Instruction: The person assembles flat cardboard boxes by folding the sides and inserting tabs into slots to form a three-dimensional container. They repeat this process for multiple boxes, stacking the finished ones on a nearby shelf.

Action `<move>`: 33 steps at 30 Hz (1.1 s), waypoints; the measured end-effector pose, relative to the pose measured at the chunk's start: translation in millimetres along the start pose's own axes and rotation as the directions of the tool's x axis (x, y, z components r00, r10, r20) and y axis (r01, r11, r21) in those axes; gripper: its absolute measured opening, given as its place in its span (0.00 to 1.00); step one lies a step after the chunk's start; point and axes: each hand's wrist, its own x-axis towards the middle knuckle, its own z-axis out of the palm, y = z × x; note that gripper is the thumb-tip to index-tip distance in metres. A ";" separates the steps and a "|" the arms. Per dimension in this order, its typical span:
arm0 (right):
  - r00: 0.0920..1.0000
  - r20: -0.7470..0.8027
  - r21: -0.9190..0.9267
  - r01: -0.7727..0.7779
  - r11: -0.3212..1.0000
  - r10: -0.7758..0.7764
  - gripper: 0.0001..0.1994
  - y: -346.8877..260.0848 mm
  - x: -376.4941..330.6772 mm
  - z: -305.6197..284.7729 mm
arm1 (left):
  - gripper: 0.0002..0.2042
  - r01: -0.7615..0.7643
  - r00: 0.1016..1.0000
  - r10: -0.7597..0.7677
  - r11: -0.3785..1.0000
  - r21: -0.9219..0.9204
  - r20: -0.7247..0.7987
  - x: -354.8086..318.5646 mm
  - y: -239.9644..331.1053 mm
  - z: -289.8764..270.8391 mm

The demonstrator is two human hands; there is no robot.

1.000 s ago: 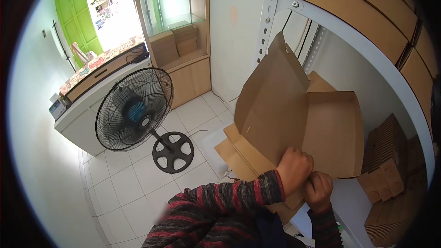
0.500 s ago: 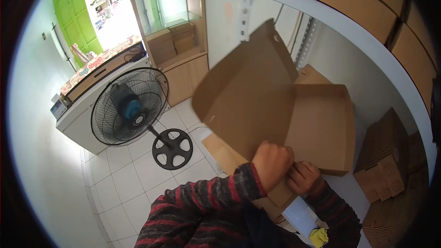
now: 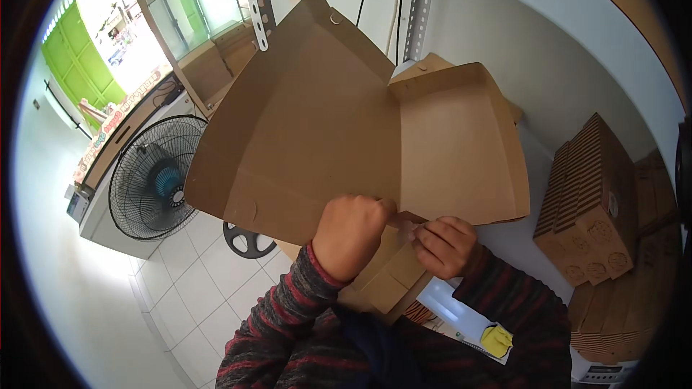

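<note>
Cardboard box blank (image 3: pixel 346 122), brown and half folded, stands open in front of you above the white table (image 3: pixel 526 238). Your left hand (image 3: pixel 349 234) is fisted around its lower fold, and your right hand (image 3: pixel 445 245) pinches the flap beside it. Uneven pressure there could crease or tear that flap. Bundled brown flat boxes (image 3: pixel 591 202) lean at the right, with a yellow tag (image 3: pixel 496 338) below.

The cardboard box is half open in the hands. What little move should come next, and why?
Probably fold the near flap up and tuck it in. The cardboard box already has its far walls standing, while its lid is raised. The left hand and right hand both pinch the near edge, which looks unfinished.
</note>
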 end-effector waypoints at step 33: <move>0.989 -0.139 -0.025 -0.046 0.999 0.042 0.04 -2.1 -3.7 3.2 | 0.03 -0.167 0.984 0.139 0.935 0.313 0.108 30.5 37.8 -18.7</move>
